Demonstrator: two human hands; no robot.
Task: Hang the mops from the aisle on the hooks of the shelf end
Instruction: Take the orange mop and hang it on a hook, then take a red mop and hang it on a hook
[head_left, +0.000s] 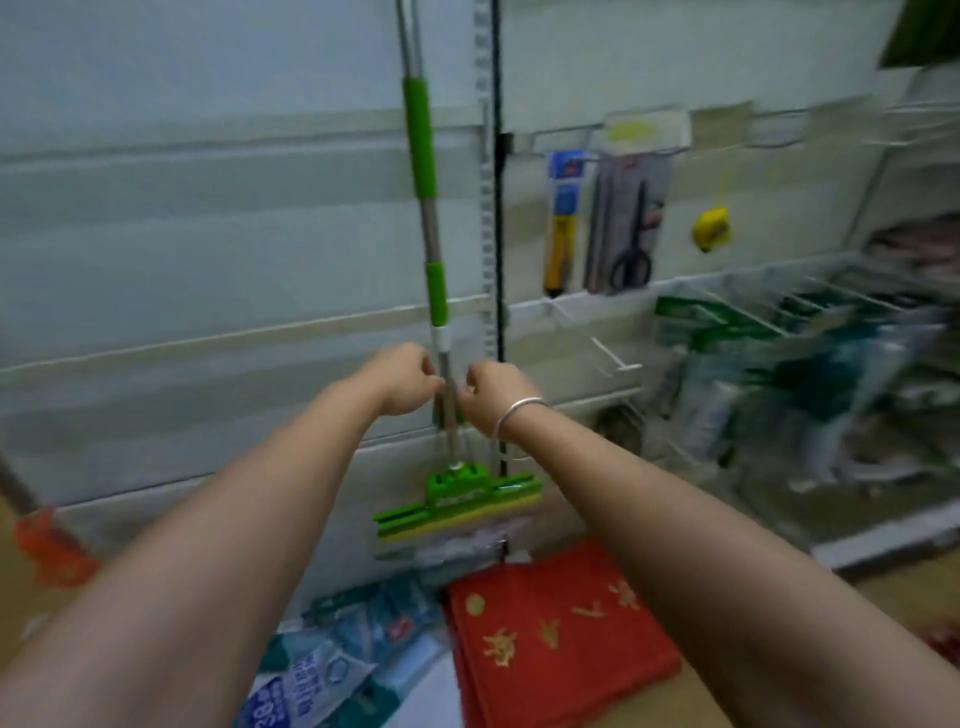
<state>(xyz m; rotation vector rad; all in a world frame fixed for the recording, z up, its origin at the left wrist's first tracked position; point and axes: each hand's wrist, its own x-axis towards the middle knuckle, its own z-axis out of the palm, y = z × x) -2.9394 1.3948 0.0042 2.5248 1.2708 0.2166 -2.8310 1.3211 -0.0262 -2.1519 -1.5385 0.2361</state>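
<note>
Green mop (435, 291) (top cropped) between both hands.

Single head-worn view, wide-angle. The camera looked forward and down from the person's head, facing the pale end panel of a shelf (208, 234) at arm's reach. Both forearms entered from the bottom corners and met near the centre, where the left hand (402, 379) and right hand (496, 395) flanked the mop (439, 312). The shelf's front face with wire racks (779, 306) ran off toward the right edge, blurred. The floor filled the bottom edge. No second view was supplied.
</note>
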